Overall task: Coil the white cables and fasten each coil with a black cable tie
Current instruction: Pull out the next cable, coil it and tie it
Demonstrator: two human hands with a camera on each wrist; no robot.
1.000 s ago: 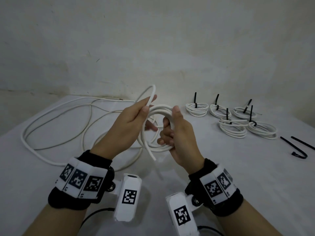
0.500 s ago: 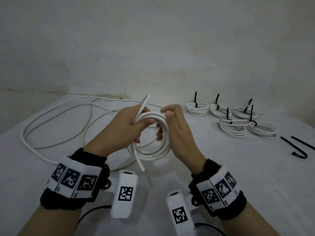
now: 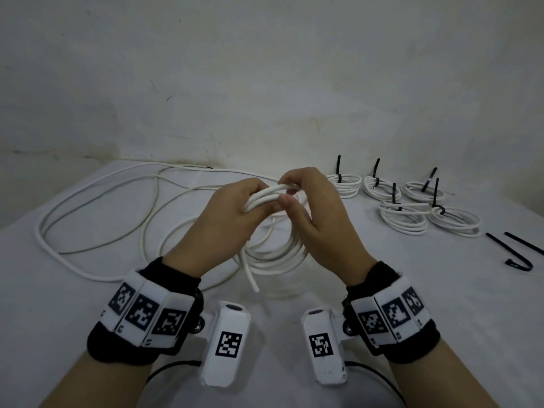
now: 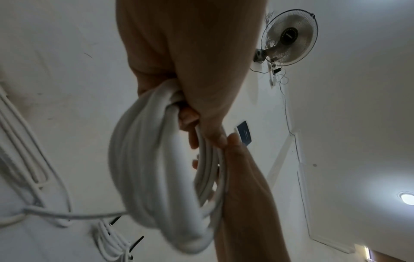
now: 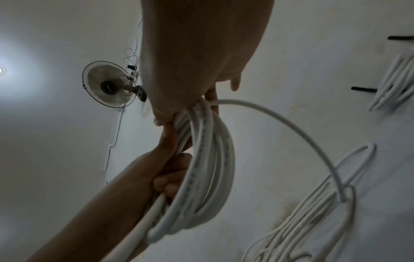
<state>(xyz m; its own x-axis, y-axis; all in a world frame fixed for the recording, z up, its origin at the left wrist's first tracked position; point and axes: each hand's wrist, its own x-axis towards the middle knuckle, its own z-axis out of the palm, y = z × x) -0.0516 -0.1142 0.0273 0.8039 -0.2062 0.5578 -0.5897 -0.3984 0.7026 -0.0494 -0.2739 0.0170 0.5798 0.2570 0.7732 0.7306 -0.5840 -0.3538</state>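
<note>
A white cable coil [image 3: 276,254] hangs between both hands above the middle of the table. My left hand [image 3: 256,201] grips the coil's top strands from the left, fingers curled round the bundle. My right hand [image 3: 287,189] comes over the top and pinches the same strands between thumb and fingers. A short cut end [image 3: 250,278] sticks down toward me. In the left wrist view the coil [image 4: 143,177] hangs below my closed left hand [image 4: 190,99]. In the right wrist view my right hand [image 5: 190,79] holds the coil [image 5: 208,168], and one strand arcs off to the loose cables.
Long loose white cables [image 3: 97,201] sprawl over the left half of the white table [image 3: 412,290]. Several finished coils [image 3: 403,219] with upright black ties sit at the back right. Two loose black cable ties [image 3: 515,251] lie at the right edge.
The loop that stood up over my left hand has been laid down onto the coil. My right hand has turned over the top of the bundle, and both hands have closed together on it.
</note>
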